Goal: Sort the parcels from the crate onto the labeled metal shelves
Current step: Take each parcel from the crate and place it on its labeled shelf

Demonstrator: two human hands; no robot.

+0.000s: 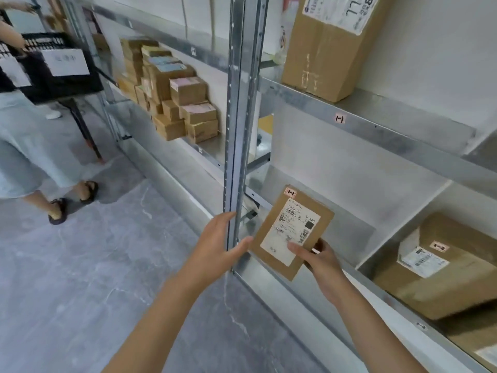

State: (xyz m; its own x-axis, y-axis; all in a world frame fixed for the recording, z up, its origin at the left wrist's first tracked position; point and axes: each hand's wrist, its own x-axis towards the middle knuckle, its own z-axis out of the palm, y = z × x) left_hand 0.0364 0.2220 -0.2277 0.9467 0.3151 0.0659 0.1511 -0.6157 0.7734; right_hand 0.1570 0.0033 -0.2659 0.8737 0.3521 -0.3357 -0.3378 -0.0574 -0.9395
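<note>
in front of the metal shelves (403,135), just right of the upright post (239,103), the right hand (320,259) pinches a flat parcel (291,230) at its lower corner; the left hand (215,238) is spread loose, thumb seemingly touching the parcel's edge.

- I am holding the flat parcel (293,232) in my right hand (318,258), just in front of an open bay; its bare metal (336,179) is leaving room to reach in.
- The upright post (236,117) is standing between my hands, and my left hand (217,238) is lying against it, so it is blocking a sideways pass.
- The labelled shelf beam (376,125) is capping the bay, and a large box (330,49) is sitting on it.
- A taped box (441,270) is filling the bay lower right.
- Past the post, stacked small boxes (172,98) are crowding that shelf.
- The floor (107,265) is lying open; another person (24,135) with a black crate (56,76) is standing farther along.
</note>
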